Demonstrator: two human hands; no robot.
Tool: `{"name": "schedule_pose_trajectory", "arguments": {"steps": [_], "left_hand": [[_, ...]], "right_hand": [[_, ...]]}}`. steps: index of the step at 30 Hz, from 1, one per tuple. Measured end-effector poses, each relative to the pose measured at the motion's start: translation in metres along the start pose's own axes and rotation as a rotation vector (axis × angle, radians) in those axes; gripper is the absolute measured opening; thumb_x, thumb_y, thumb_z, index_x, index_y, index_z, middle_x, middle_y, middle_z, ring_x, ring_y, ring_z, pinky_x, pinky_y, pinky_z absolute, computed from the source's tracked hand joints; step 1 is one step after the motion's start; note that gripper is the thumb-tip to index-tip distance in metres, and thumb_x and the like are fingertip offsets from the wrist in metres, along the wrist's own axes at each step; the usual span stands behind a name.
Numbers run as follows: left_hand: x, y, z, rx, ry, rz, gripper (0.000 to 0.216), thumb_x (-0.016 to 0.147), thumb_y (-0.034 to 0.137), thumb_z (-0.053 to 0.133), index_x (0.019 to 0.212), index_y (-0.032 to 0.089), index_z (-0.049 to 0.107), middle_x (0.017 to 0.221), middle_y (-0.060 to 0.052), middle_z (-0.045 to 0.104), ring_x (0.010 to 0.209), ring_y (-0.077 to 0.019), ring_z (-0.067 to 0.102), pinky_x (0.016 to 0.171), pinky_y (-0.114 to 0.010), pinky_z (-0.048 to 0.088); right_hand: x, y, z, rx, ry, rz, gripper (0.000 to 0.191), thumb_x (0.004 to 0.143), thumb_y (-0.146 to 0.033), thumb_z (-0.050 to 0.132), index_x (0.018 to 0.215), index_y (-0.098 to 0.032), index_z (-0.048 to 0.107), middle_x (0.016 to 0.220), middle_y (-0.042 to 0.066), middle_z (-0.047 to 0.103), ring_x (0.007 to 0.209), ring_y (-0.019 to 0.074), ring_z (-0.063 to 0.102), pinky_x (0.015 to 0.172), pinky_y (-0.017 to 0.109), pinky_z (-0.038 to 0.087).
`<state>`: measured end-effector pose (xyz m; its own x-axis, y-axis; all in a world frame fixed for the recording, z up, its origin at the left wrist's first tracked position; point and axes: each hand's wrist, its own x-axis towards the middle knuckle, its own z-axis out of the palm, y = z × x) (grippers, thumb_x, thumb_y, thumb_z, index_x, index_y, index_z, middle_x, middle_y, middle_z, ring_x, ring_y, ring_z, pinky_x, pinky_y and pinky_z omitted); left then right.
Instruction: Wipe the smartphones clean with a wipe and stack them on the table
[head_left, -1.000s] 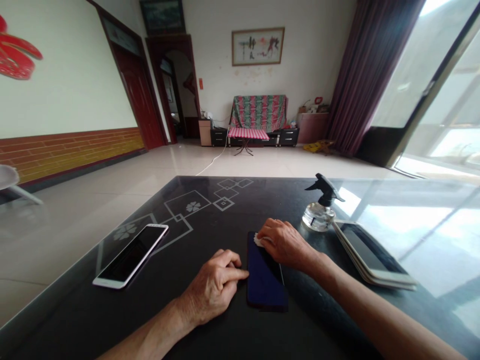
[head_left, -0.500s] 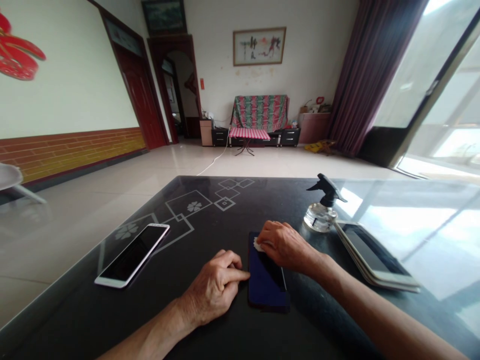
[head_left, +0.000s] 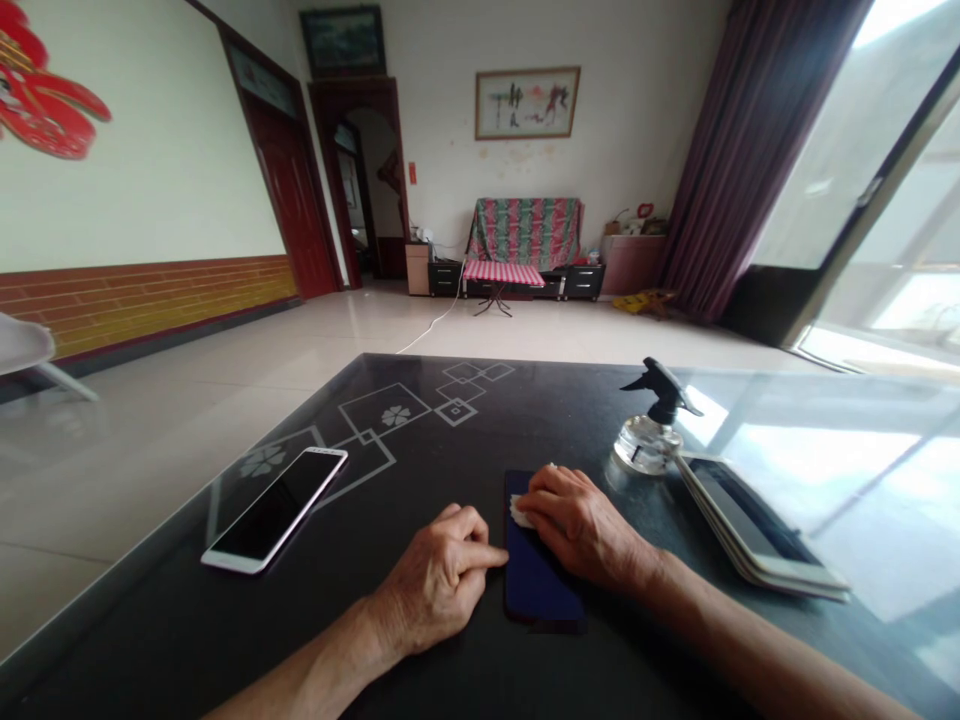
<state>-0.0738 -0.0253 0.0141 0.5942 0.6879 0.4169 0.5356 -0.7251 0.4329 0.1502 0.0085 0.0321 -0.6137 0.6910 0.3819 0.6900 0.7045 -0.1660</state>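
A dark blue phone [head_left: 541, 590] lies flat on the black table in front of me. My right hand [head_left: 585, 520] rests on its upper part, fingers bent and pressed over a crumpled white tissue [head_left: 519, 512]. On the phone's left side, the outstretched index finger of my left hand [head_left: 446, 570] touches the edge. The other fingers of that hand are curled in, with nothing visible in them. My right hand and forearm cover the phone's upper right side.
A clear spray bottle [head_left: 649, 440] with a black trigger head stands beyond my right hand. Stacked tablet-like devices [head_left: 757, 525] lie to the right. At the left, a white-framed phone [head_left: 276, 510] rests on the patterned black table [head_left: 420, 470]. A pale chair [head_left: 26, 345] stands far left.
My right hand has slid slightly toward me over the phone, taking the tissue along. My left finger stays against the phone's edge. The whole view has shifted a little.
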Motion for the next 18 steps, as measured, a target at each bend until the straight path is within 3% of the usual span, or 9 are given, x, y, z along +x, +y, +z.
{"name": "schedule_pose_trajectory", "arguments": {"steps": [3,13,18], "left_hand": [[0.0,0.0,-0.001,0.007,0.001,0.002,0.038,0.075,0.0,0.046,0.09,0.022,0.073,0.08,-0.002,0.054,0.078,-0.015,0.051,0.073,-0.028,0.041],[-0.002,0.0,-0.001,-0.003,0.004,0.003,0.041,0.074,0.001,0.045,0.091,0.024,0.074,0.079,-0.002,0.056,0.077,-0.0153,0.051,0.072,-0.027,0.043],[-0.002,0.001,-0.003,-0.001,-0.001,0.003,0.042,0.075,0.001,0.046,0.097,0.025,0.074,0.081,-0.002,0.057,0.077,-0.0156,0.051,0.072,-0.028,0.043]], "right_hand": [[-0.007,-0.002,0.001,0.006,0.039,0.003,0.021,0.092,-0.02,0.047,0.101,-0.022,0.066,0.095,0.005,0.058,0.085,0.0163,0.053,0.079,0.032,0.037],[-0.009,-0.024,-0.017,0.064,-0.094,-0.076,0.016,0.083,-0.016,0.055,0.09,-0.023,0.068,0.088,0.002,0.059,0.079,0.0137,0.054,0.076,0.03,0.036],[-0.008,-0.016,-0.013,0.051,-0.065,-0.068,0.016,0.085,-0.018,0.054,0.09,-0.022,0.069,0.086,0.003,0.06,0.079,0.0145,0.055,0.075,0.03,0.037]]}}
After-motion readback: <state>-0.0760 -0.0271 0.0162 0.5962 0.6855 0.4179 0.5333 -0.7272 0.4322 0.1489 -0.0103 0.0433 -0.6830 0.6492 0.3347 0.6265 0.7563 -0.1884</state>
